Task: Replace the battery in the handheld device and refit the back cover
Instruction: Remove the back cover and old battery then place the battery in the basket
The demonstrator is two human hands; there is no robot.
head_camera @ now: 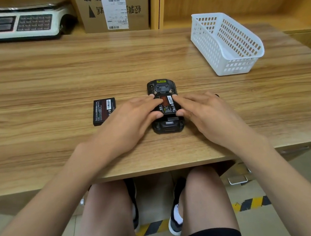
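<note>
A black handheld device (161, 87) lies face down in the middle of the wooden table (49, 81) with its back open. A black battery with an orange label (167, 104) sits in its bay. My left hand (131, 118) presses on the battery's left side with thumb and forefinger. From the right, my right hand (204, 108) does the same. A second black battery (104, 111) lies flat on the table, to the left of the device and apart from it. A small dark edge shows behind my right hand; the back cover is hidden.
A white slotted plastic basket (225, 43) stands at the back right. A weighing scale (14, 23) and a cardboard box (115, 8) sit along the back. The table's front edge (156, 168) runs just above my knees.
</note>
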